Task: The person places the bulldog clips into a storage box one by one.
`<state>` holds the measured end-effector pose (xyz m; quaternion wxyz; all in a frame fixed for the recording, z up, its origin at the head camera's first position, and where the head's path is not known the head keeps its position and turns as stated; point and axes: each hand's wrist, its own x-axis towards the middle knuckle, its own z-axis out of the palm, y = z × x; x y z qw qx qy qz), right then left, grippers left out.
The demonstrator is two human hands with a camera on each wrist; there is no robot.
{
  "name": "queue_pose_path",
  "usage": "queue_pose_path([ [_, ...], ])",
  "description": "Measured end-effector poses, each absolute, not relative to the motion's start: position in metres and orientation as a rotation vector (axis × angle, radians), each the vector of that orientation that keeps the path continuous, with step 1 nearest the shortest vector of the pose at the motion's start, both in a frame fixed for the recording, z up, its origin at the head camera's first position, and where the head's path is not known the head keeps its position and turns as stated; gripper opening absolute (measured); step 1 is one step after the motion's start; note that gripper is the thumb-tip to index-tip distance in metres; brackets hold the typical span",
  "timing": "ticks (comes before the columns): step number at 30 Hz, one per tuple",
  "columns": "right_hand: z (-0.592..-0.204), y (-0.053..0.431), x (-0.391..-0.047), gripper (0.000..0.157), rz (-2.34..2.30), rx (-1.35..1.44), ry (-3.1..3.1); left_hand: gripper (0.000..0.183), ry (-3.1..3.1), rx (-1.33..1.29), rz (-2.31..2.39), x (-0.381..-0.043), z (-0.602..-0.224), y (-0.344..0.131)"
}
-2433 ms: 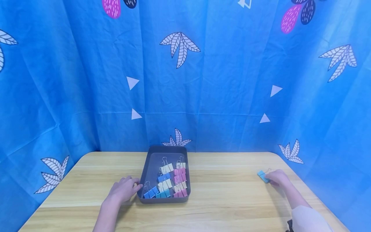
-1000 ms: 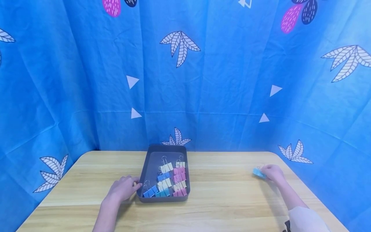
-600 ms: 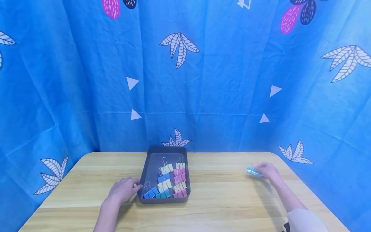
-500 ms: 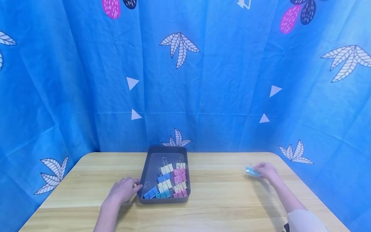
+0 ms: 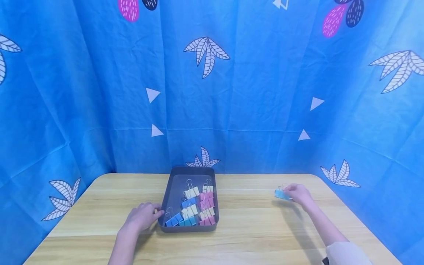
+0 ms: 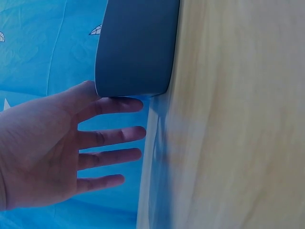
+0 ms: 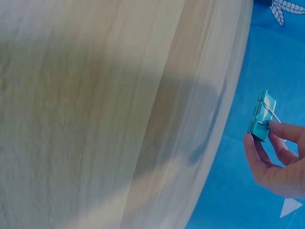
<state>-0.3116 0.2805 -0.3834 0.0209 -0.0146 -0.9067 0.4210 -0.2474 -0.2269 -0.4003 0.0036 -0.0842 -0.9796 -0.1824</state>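
My right hand (image 5: 299, 193) pinches a turquoise binder clip (image 7: 263, 116) between thumb and fingers, above the right part of the table. Its shadow falls on the wood below. The clip's wire handles show in the right wrist view. At the left, my left hand (image 6: 55, 143) touches the side of a dark grey tray (image 5: 165, 202). Its fingers are straight and spread, with the index finger against the tray wall and the thumb at the rim. Inside the tray lie blue, teal, cream and pink binder clips (image 5: 207, 203) in two rough columns, several of them with wire handles up.
The light wood table (image 5: 251, 228) has rounded far corners. A blue patterned curtain (image 5: 265, 92) hangs behind it and along both sides. The tray stands left of the middle, close to the far edge.
My right hand has lifted the turquoise binder clip off the table at the right and carried it leftward. My left hand and the tray have stayed in place.
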Motion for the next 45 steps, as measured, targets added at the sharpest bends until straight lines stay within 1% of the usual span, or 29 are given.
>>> queue_pose_path([
  [8, -0.38, 0.273, -0.311, 0.019, 1.278, -0.001, -2.817, 0.032, -3.053, -0.295, -0.572, -0.248, -0.399, -0.226],
  [19, -0.377, 0.263, -0.308, 0.015, 1.374, 0.013, -2.801, 0.032, -3.051, -0.288, -0.577, -0.247, -0.401, -0.227],
  [45, -0.372, 0.253, -0.308, 0.013, 1.39, 0.05, -2.8, 0.031, -3.036, -0.292, -0.62, -0.245, -0.399, -0.227],
])
